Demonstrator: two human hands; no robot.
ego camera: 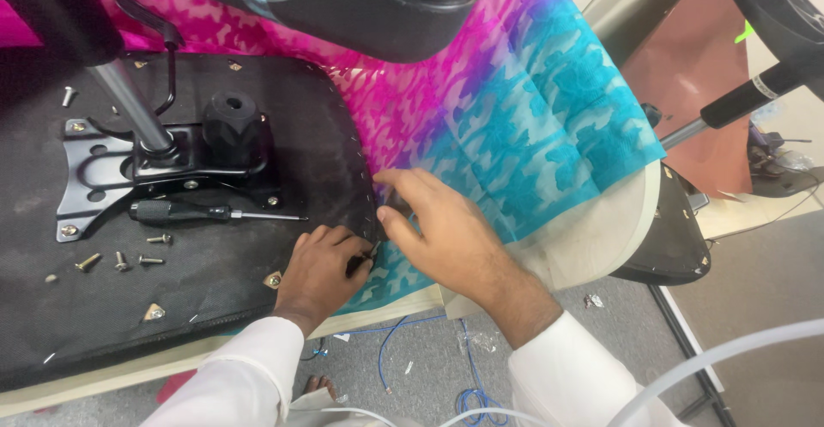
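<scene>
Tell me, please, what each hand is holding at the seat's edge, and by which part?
Left hand pinches something small and dark; what it is cannot be told. Right hand presses the pink-and-turquoise patterned fabric at its edge, against the black seat underside.

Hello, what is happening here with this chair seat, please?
A person works at the edge of an upturned chair seat covered in black fabric. The left hand pinches something small at the stapled edge, and the right hand rests on the pink and blue cloth beside it. A screwdriver and loose screws lie on the seat.

I see a black screwdriver (184,212) beside loose screws (137,260); blue wire (468,393) lies on the grey floor (764,281).
</scene>
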